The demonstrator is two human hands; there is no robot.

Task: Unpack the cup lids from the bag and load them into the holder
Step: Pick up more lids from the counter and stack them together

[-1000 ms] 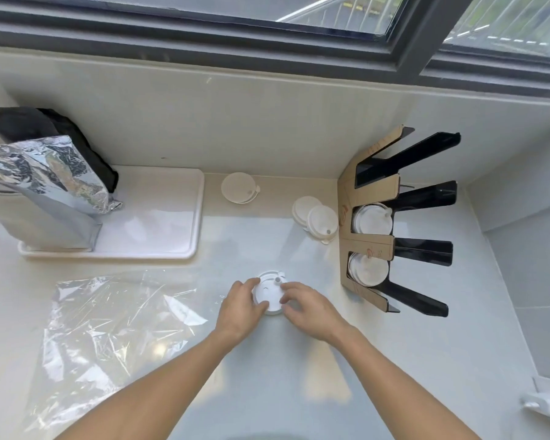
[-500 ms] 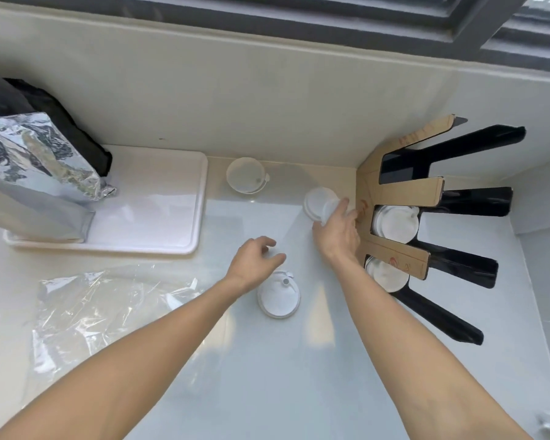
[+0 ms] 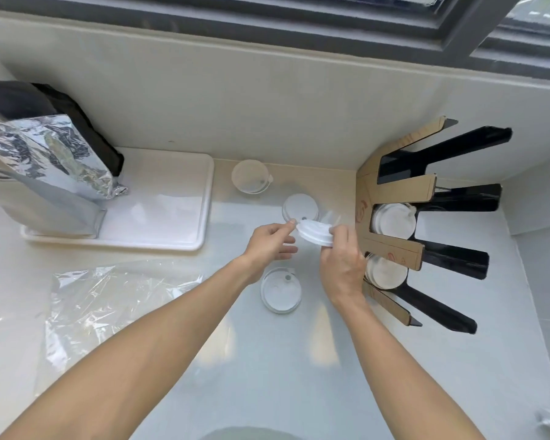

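A small stack of white cup lids [image 3: 315, 232] is lifted off the counter, tilted. My right hand [image 3: 340, 260] grips its right side from below, and the fingertips of my left hand [image 3: 269, 242] pinch its left edge. One lid [image 3: 300, 207] lies flat just behind the stack, another lid [image 3: 280, 289] lies on the counter under my wrists, and a third lid [image 3: 251, 176] sits near the wall. The cardboard and black lid holder [image 3: 391, 246] stands at the right with lids [image 3: 393, 221] in its middle slot and lids [image 3: 386, 270] in the lower slot. The empty clear plastic bag [image 3: 108, 300] lies flat at the left.
A white tray [image 3: 159, 211] at the back left carries a silver foil pouch [image 3: 42, 163] and a black bag. The counter meets a wall at the back under a dark window frame, and another wall rises at the right.
My right hand picked lids up from the pile by the holder and drew them back. My left hand left the lid on the counter and came up to the raised stack.
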